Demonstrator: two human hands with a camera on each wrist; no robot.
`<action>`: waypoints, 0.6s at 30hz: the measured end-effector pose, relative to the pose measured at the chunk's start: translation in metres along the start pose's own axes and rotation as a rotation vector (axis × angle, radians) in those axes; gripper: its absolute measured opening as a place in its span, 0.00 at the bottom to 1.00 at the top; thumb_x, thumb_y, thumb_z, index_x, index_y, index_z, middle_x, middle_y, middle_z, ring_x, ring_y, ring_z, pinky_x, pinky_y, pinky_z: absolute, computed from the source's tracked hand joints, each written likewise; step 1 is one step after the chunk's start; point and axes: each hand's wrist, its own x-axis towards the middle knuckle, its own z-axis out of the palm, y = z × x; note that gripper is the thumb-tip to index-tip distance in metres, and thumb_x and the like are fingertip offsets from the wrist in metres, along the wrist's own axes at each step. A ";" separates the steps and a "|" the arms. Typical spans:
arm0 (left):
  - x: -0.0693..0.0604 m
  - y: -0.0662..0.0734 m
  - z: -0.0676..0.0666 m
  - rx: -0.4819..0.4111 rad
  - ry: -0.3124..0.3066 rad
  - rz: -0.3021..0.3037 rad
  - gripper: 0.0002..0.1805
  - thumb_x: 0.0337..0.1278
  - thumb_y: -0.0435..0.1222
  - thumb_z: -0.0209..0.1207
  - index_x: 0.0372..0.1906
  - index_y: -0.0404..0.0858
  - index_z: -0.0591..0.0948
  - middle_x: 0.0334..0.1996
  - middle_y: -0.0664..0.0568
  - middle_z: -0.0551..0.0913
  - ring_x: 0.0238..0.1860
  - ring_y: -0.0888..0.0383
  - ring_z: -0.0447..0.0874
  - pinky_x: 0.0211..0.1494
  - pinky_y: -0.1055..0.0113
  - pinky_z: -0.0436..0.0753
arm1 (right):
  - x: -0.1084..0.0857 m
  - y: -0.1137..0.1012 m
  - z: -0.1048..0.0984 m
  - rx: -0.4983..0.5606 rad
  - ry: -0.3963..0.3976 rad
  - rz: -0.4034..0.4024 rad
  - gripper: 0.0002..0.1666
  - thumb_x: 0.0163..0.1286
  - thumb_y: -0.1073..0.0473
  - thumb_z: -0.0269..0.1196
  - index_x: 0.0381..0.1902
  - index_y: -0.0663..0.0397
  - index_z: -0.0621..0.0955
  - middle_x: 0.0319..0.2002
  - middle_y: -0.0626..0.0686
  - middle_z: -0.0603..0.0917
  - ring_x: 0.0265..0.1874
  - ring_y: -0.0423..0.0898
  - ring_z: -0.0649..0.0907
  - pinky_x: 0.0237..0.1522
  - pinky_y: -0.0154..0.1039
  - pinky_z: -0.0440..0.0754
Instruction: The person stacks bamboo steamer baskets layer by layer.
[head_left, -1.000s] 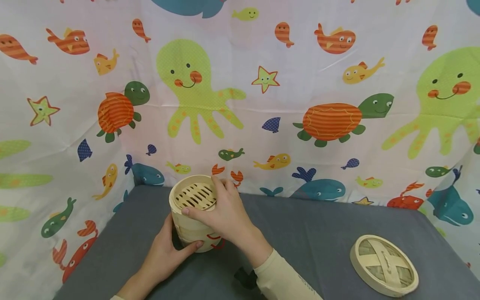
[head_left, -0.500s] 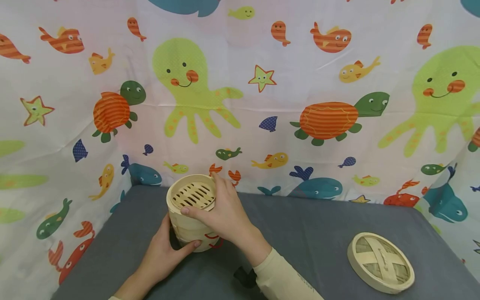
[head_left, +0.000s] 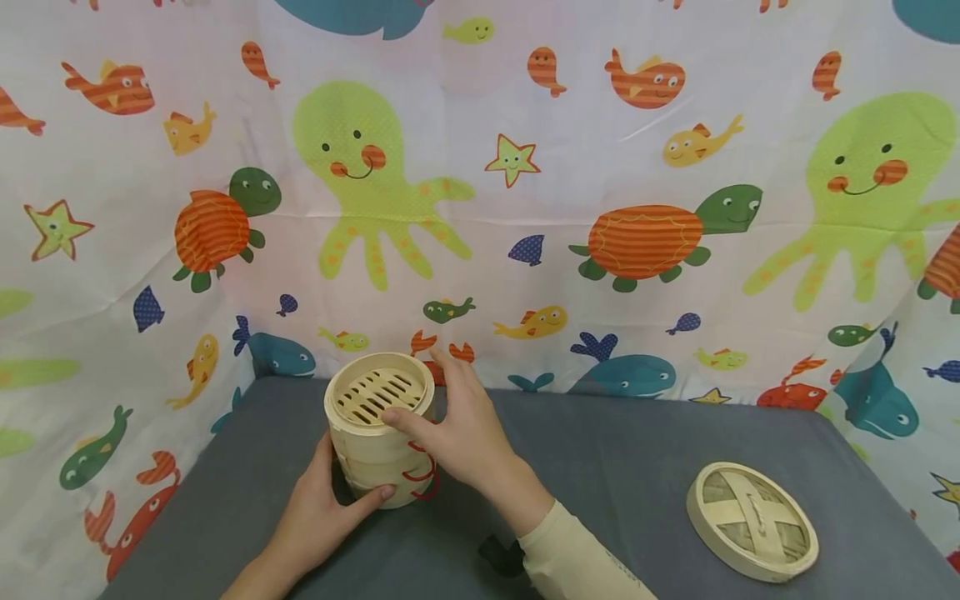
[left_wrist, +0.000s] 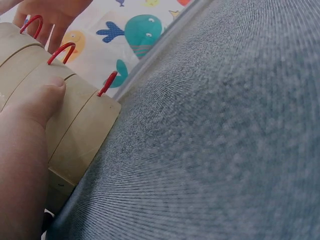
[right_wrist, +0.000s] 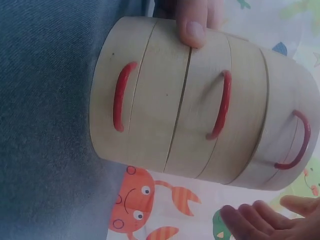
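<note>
A stack of three round bamboo steamer baskets (head_left: pixel 363 454) stands upright on the grey cloth, its slatted top tier uncovered. Red loop handles line up on its side, one per tier, as the right wrist view shows. My left hand (head_left: pixel 311 517) grips the stack low on its left side, with the thumb across the front. In the left wrist view that thumb (left_wrist: pixel 52 95) presses on the bamboo wall. Beside the upper right of the stack is my right hand (head_left: pixel 468 425), fingers extended and thumb spread. The right wrist view shows its fingers (right_wrist: pixel 260 217) apart from the baskets.
A bamboo steamer lid (head_left: pixel 753 521) with crossed strips lies at the right of the grey cloth-covered table (head_left: pixel 600 483). A small black object (head_left: pixel 501 557) sits near the front, partly hidden by the right sleeve. A sea-animal curtain (head_left: pixel 480 250) hangs behind and at the sides.
My right hand has let go of the top tier's rim and moved slightly right. The left hand keeps its hold. The view has shifted a little, moving the scene left.
</note>
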 end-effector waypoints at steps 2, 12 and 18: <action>0.000 0.000 0.000 0.001 0.002 0.001 0.69 0.58 0.59 0.79 0.91 0.45 0.46 0.82 0.37 0.63 0.78 0.35 0.69 0.72 0.28 0.71 | -0.001 0.001 -0.002 -0.001 0.023 -0.009 0.61 0.69 0.24 0.71 0.87 0.49 0.64 0.81 0.53 0.69 0.79 0.56 0.70 0.72 0.67 0.74; 0.000 -0.002 -0.001 -0.001 0.007 0.009 0.69 0.58 0.59 0.79 0.91 0.46 0.46 0.83 0.37 0.62 0.79 0.35 0.67 0.73 0.27 0.70 | -0.008 0.009 -0.006 -0.037 0.018 -0.047 0.53 0.70 0.30 0.74 0.83 0.46 0.70 0.73 0.50 0.75 0.73 0.51 0.75 0.70 0.63 0.77; 0.003 -0.005 0.000 -0.009 0.003 0.006 0.71 0.54 0.62 0.80 0.91 0.49 0.46 0.83 0.40 0.62 0.79 0.38 0.67 0.74 0.29 0.69 | -0.016 0.022 -0.015 -0.087 0.030 -0.036 0.55 0.69 0.29 0.74 0.84 0.47 0.69 0.76 0.54 0.74 0.73 0.54 0.76 0.67 0.64 0.80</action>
